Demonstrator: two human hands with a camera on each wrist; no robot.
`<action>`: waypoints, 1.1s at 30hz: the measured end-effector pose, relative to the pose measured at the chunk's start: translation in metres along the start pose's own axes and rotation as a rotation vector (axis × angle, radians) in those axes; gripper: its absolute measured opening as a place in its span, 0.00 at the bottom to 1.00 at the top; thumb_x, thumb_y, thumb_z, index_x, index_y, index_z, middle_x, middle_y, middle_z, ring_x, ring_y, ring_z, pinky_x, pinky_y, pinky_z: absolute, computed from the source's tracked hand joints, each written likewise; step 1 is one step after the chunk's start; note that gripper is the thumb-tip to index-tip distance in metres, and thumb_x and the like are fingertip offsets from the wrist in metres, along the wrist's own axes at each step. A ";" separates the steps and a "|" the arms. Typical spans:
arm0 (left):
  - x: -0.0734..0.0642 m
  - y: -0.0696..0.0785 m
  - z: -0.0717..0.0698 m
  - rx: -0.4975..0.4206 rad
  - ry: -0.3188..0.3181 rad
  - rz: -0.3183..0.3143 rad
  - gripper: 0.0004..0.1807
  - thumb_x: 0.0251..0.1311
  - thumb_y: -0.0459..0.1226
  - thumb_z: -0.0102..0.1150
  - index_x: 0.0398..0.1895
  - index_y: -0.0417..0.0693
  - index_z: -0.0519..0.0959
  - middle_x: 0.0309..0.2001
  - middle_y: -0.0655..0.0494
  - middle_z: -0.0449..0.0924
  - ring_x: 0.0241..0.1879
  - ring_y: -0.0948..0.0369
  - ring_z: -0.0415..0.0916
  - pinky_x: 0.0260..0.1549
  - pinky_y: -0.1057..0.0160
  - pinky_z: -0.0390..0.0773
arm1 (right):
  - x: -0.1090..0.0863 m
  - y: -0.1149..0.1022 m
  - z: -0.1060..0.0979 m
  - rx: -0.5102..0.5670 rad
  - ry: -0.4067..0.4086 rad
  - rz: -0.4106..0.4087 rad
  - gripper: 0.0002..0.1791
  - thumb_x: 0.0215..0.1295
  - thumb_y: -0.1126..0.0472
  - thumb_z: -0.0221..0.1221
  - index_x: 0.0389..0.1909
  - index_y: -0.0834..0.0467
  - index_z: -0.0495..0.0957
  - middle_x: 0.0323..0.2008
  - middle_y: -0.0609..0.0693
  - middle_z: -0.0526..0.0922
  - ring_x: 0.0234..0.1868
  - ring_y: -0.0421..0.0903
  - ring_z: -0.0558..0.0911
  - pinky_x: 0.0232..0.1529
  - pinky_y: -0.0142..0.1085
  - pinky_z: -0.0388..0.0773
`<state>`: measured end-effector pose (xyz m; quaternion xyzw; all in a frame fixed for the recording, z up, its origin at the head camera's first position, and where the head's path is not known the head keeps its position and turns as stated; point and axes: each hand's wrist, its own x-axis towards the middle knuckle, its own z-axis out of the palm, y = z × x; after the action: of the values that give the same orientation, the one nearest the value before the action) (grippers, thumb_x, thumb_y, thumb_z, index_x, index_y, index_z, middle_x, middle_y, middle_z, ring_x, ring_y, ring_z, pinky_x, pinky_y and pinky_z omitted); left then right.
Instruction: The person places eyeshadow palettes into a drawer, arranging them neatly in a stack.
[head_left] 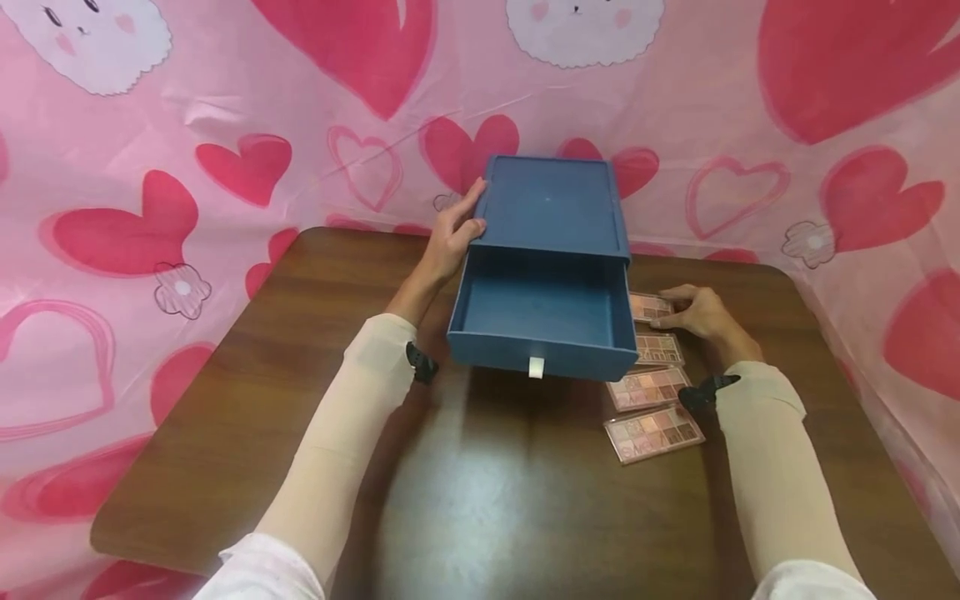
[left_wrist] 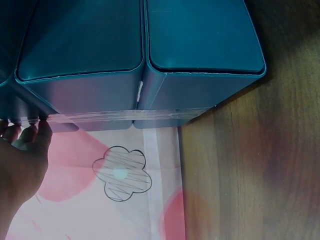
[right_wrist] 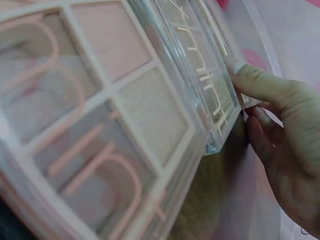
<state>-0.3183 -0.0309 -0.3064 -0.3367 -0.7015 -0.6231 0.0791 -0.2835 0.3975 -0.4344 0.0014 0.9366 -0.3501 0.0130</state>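
Note:
A blue drawer unit (head_left: 551, 200) stands at the back of the table, its top drawer (head_left: 540, 304) pulled out with nothing visible inside. My left hand (head_left: 448, 237) rests against the unit's upper left side; in the left wrist view that hand (left_wrist: 25, 162) touches the side with its fingertips. To the right of the unit, my right hand (head_left: 705, 315) pinches the edge of the farthest eyeshadow palette (head_left: 649, 307), which is partly hidden by the drawer. Three more palettes lie nearer: one (head_left: 658, 349), another (head_left: 649, 389) and the nearest (head_left: 655, 434).
A white pull tab (head_left: 536, 367) sits on the drawer front. Clear tape (left_wrist: 170, 115) runs across the unit's side. The wooden table (head_left: 247, 400) meets a pink heart-printed cloth (head_left: 225, 92) behind it. Dark wrist cameras sit on both sleeves.

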 end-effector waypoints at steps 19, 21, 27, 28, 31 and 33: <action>0.005 -0.001 0.001 0.016 0.002 0.013 0.34 0.57 0.32 0.42 0.69 0.25 0.57 0.74 0.31 0.52 0.76 0.45 0.53 0.75 0.49 0.56 | -0.012 -0.005 -0.011 0.077 0.259 -0.026 0.30 0.47 0.57 0.74 0.53 0.63 0.81 0.26 0.26 0.72 0.30 0.28 0.71 0.30 0.19 0.71; 0.005 -0.001 0.000 0.010 0.005 0.009 0.35 0.57 0.32 0.42 0.69 0.25 0.57 0.74 0.32 0.52 0.76 0.45 0.53 0.75 0.49 0.56 | -0.013 -0.010 -0.014 0.097 0.263 -0.034 0.30 0.48 0.57 0.74 0.54 0.62 0.81 0.26 0.26 0.72 0.30 0.28 0.71 0.30 0.19 0.71; 0.006 -0.003 0.000 -0.001 0.005 0.007 0.34 0.57 0.31 0.42 0.69 0.24 0.57 0.74 0.32 0.52 0.76 0.44 0.53 0.75 0.50 0.56 | -0.031 -0.035 -0.026 0.242 0.257 -0.050 0.31 0.51 0.58 0.72 0.57 0.62 0.79 0.31 0.38 0.74 0.35 0.38 0.71 0.29 0.23 0.73; 0.006 -0.003 0.000 0.000 0.004 0.008 0.34 0.57 0.31 0.42 0.69 0.24 0.57 0.74 0.32 0.52 0.76 0.45 0.53 0.75 0.50 0.56 | -0.035 -0.040 -0.029 0.276 0.256 -0.053 0.31 0.51 0.58 0.72 0.58 0.63 0.78 0.31 0.41 0.75 0.35 0.39 0.70 0.29 0.24 0.74; 0.007 -0.004 0.000 0.007 0.005 0.009 0.34 0.58 0.31 0.42 0.69 0.25 0.58 0.74 0.32 0.53 0.76 0.45 0.53 0.75 0.50 0.56 | -0.045 -0.058 -0.036 0.367 0.260 -0.065 0.31 0.51 0.63 0.71 0.58 0.65 0.77 0.34 0.43 0.77 0.37 0.38 0.72 0.30 0.22 0.76; 0.007 -0.004 0.000 0.012 0.004 0.009 0.34 0.58 0.32 0.42 0.69 0.25 0.58 0.74 0.33 0.53 0.76 0.45 0.53 0.75 0.51 0.56 | -0.049 -0.067 -0.041 0.396 0.272 -0.081 0.32 0.50 0.66 0.71 0.59 0.66 0.77 0.36 0.41 0.79 0.38 0.36 0.73 0.32 0.20 0.76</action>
<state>-0.3256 -0.0286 -0.3061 -0.3382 -0.7034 -0.6194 0.0854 -0.2366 0.3745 -0.3581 0.0134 0.8421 -0.5238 -0.1281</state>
